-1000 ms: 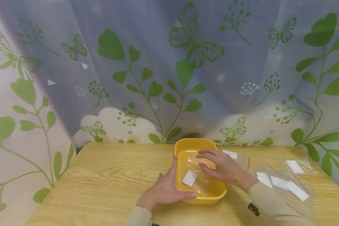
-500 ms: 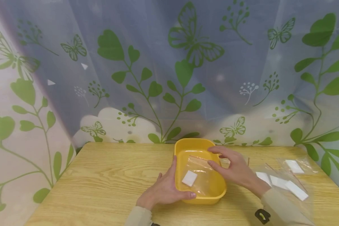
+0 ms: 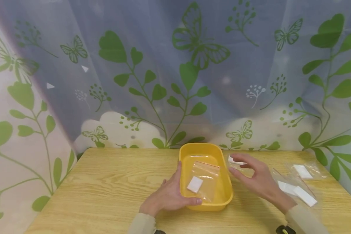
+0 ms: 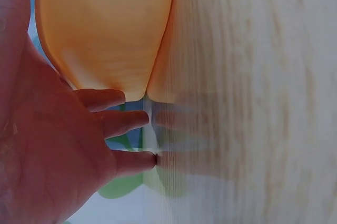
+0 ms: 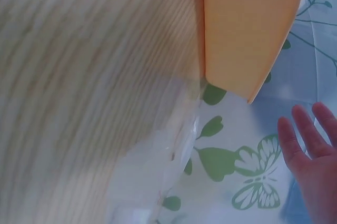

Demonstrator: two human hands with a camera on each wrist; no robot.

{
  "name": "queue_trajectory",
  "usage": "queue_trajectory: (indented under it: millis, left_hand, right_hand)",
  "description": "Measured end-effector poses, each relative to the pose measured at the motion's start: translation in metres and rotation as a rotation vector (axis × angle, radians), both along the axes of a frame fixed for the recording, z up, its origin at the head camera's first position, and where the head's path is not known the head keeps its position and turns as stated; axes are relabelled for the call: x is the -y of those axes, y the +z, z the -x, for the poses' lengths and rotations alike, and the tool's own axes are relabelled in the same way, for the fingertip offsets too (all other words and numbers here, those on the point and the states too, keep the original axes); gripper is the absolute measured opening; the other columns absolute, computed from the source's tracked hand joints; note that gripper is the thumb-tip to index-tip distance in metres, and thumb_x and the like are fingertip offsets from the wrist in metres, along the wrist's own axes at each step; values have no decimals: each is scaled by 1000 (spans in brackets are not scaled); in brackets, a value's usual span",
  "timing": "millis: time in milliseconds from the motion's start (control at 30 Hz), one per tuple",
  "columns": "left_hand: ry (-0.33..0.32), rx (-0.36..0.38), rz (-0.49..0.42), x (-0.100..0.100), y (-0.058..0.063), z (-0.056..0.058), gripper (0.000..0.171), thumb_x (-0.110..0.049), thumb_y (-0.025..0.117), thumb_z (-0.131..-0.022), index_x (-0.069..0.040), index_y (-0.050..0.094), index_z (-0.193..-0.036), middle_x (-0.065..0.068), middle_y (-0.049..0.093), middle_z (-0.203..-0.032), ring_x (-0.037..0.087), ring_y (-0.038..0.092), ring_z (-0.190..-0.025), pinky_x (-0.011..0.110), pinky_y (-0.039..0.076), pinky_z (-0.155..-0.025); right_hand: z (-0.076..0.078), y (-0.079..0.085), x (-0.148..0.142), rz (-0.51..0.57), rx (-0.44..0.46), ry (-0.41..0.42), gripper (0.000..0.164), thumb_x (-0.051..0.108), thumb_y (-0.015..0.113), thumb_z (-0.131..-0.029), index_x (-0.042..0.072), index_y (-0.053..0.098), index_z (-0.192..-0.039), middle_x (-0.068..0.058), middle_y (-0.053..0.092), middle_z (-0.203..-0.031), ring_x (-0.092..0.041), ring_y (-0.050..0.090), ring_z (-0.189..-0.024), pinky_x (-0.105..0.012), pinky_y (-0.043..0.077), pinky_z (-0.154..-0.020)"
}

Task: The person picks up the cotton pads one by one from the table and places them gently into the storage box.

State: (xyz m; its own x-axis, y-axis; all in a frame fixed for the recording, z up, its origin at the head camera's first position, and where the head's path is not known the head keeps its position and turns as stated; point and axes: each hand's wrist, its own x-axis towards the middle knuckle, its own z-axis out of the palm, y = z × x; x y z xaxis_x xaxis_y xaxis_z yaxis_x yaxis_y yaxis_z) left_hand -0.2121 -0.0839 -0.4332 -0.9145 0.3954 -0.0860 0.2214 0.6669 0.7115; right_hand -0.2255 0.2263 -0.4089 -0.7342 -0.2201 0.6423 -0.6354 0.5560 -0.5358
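My left hand rests against the near left corner of a yellow plastic bin, its thumb along the front rim and forefinger up the left side. Seen from the left wrist, its fingers are straight and spread. Inside the bin lies a clear zip bag with a small white block in it. To the right of the bin my right hand holds nothing, fingers and thumb apart. Its fingers partly cover another bagged white block on the table, behind the hand.
More clear zip bags with white blocks overlap one another right of my right forearm. One further bagged block lies toward the back right. The wooden table meets a patterned curtain at its back edge.
My right hand has let go of the zip bag in the bin and moved out over the right rim toward the bagged block beside it. My left hand has stayed on the bin.
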Motion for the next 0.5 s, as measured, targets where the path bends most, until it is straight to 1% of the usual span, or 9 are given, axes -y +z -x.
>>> queue_trajectory:
  millis: [133,233,300,433,500]
  left_hand:
    - [3,-4,6,0,1,-1,139,-77,74,-74,-17,-13,-165,8,8,-174,36,27,-156,68,11,-126]
    - [9,-7,12,-1,3,-2,139,-77,74,-74,-17,-13,-165,9,7,-173,36,27,-156,68,11,-126]
    - [12,-9,19,-2,3,-2,140,-77,74,-74,-17,-13,-165,12,9,-173,36,25,-157,68,12,-126]
    - [19,-14,42,-3,4,-3,140,-77,74,-74,-16,-14,-164,19,14,-172,37,21,-158,66,13,-126]
    - [21,-12,51,-2,4,-3,141,-77,74,-73,-17,-14,-164,20,15,-171,37,20,-158,65,13,-127]
  right_hand:
    - [-4,0,-7,10,37,-38,46,5,82,-85,14,70,-128,5,72,-125,7,63,-110,-11,55,-86]
    - [-7,0,-12,12,51,-56,48,5,82,-85,18,69,-129,-5,72,-126,8,63,-110,-11,55,-85]
    - [-8,0,-15,13,48,-62,49,5,82,-84,17,69,-129,-5,71,-127,9,63,-109,-10,55,-85]
    - [-11,-1,-23,29,36,-56,49,0,81,-83,12,68,-129,6,69,-128,9,63,-109,-10,55,-84]
    - [-12,-2,-27,37,35,-53,49,-2,81,-83,10,68,-129,13,68,-128,9,63,-110,-10,55,-85]
